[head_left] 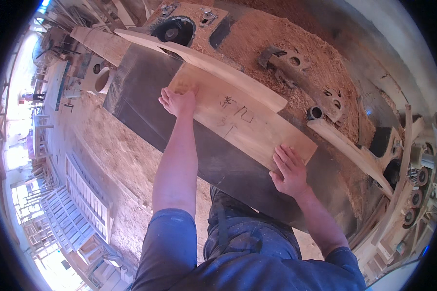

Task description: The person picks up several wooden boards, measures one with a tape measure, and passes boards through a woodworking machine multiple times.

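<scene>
Both hands press flat on a wooden template board (238, 116) lying on the dark machine counter (145, 97): the left hand (178, 101) at its far end, the right hand (289, 169) at its near corner (palms spread, neither grip clenched). The curved workpiece (218, 65) lies just beyond, touching the cutter opening (172, 31); this looks like feeding, which calls for steady pressure.

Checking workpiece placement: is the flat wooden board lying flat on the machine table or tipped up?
Lying flat. The board rests on the dark table, left hand and right hand pressing on it.
</scene>
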The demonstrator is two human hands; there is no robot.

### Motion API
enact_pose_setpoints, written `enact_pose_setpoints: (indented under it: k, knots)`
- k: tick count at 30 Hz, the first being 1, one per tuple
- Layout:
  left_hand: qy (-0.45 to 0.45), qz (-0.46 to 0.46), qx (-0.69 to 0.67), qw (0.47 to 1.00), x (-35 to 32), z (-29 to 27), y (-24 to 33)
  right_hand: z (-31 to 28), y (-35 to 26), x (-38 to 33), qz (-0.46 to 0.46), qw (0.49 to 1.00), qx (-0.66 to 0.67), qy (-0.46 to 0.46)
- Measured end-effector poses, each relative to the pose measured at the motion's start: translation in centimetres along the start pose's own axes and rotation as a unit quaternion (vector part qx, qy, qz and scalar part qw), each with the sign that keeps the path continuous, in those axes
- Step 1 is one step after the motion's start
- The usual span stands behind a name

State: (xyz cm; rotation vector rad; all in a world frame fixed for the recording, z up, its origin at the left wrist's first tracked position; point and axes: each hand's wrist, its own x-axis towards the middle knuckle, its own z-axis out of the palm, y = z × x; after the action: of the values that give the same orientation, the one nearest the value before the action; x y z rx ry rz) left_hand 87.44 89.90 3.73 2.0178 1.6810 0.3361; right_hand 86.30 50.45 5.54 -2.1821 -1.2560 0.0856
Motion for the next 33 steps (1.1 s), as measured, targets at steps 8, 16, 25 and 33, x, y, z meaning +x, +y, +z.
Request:
enact_pose_setpoints:
  k: [8, 16, 25, 33]
  knots:
    - [0.002, 0.005, 0.007, 1.0, 2.8, -0.3, -0.3, 1.3, -0.8, 2.3, 0.003, 1.0, 0.007, -0.002]
    - [0.013, 0.015, 0.004, 1.0, 5.5, -0.6, -0.9, 2.2, -1.6, 4.4, 0.01, 1.0, 0.011, 0.002]
    - [0.035, 0.017, 0.007, 0.999, 9.6, -0.4, -1.9, 3.7, -2.7, 7.3, 0.007, 1.0, 0.009, 0.0]
    - [0.041, 0.029, 0.012, 0.999, 12.3, -1.3, -1.7, 5.2, -3.6, 10.2, 0.001, 1.0, 0.021, 0.007]
